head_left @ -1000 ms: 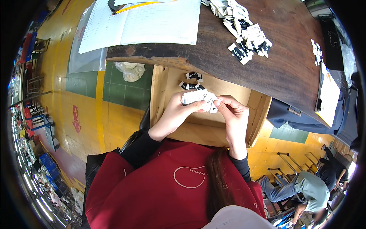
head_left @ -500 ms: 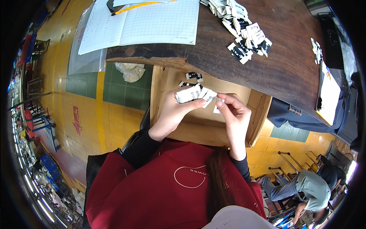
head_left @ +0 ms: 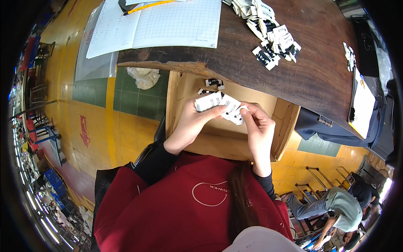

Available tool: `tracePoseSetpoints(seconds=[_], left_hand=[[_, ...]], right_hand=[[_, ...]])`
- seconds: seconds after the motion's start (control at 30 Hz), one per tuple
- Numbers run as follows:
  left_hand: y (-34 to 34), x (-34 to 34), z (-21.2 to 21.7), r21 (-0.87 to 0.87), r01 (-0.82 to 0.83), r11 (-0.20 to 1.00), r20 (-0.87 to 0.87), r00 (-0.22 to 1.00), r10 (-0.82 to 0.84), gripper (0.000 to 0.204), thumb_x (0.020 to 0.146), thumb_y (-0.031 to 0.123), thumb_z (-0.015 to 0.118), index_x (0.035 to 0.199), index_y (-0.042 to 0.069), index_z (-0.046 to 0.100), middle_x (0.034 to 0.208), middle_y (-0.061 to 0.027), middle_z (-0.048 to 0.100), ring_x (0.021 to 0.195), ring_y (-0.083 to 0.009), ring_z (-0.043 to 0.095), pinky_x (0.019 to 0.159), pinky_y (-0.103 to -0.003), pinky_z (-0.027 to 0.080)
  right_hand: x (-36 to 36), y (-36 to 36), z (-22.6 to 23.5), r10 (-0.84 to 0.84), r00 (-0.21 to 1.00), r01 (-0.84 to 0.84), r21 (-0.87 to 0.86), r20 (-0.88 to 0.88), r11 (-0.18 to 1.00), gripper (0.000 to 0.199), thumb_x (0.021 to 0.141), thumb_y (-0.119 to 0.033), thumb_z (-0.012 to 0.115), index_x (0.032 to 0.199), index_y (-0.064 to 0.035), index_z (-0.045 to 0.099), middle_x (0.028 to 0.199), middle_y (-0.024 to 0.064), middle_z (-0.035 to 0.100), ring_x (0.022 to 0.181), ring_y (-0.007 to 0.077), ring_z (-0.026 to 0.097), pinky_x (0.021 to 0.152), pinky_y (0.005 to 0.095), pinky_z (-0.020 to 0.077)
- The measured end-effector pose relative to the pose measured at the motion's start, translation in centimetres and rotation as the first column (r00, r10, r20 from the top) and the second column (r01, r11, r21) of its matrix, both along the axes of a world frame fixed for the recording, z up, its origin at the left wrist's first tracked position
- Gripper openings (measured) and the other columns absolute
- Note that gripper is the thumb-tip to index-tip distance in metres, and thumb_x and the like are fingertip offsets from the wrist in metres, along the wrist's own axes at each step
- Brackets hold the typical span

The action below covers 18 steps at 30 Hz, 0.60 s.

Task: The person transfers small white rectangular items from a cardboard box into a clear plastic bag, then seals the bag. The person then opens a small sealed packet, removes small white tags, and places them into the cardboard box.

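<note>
My left hand (head_left: 191,123) is closed round a fanned stack of white labels (head_left: 208,102) with black print, the thumb pressing on top. Right beside it, my right hand (head_left: 259,120) pinches one small white label (head_left: 239,117) between thumb and forefinger, at the right end of the fan. Both hands are over an open cardboard box (head_left: 222,145) below the table edge. Inside the box, at its far left, lie a few black and white labels (head_left: 214,83), partly hidden by the left hand.
A dark wooden table (head_left: 176,59) carries a loose pile of labels (head_left: 273,38), an open notebook (head_left: 176,29) and a yellow pencil (head_left: 147,7). A clipboard (head_left: 362,103) with papers sits at the right edge. A crumpled plastic bag (head_left: 144,77) lies on the floor; another person (head_left: 342,208) bends at lower right.
My right hand has shifted slightly, and the label in it now lies against the fan's end. More of the fanned labels' faces show. The left hand has barely moved.
</note>
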State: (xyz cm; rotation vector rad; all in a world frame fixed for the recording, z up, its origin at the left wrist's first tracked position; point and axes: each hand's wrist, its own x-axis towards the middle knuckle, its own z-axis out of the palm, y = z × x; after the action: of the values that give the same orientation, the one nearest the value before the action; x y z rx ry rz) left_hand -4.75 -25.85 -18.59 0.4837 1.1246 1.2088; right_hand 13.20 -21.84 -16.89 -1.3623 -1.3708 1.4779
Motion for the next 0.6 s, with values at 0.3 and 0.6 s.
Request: tracePoseSetpoints(seconds=[0.3, 0.6], left_hand=[[0.2, -0.6, 0.3, -0.012, -0.002, 1.0, -0.039, 0.999, 0.001, 0.023, 0.088, 0.009, 0.077, 0.107, -0.002, 0.069, 0.098, -0.0063, 0.072, 0.09, -0.0112, 0.067, 0.079, -0.026, 0.053], [0.0, 0.2, 0.8, -0.092, 0.057, 0.994, 0.205, 0.978, -0.037, 0.034, 0.095, 0.011, 0.066, 0.125, -0.003, 0.06, 0.112, -0.0096, 0.069, 0.107, -0.0171, 0.066, 0.091, -0.031, 0.055]], right_hand=[[1.5, 0.8, -0.1, 0.047, 0.969, -0.08, 0.132, 0.242, 0.988, 0.036, 0.087, -0.006, 0.073, 0.122, -0.0017, 0.066, 0.104, 0.0089, 0.069, 0.086, 0.0138, 0.064, 0.08, 0.0275, 0.0518], [0.5, 0.3, 0.0, -0.05, 0.996, 0.047, -0.041, -0.078, 0.998, 0.01, 0.089, -0.002, 0.073, 0.097, 0.0031, 0.075, 0.089, 0.0035, 0.071, 0.079, 0.0063, 0.06, 0.071, 0.0201, 0.0476]])
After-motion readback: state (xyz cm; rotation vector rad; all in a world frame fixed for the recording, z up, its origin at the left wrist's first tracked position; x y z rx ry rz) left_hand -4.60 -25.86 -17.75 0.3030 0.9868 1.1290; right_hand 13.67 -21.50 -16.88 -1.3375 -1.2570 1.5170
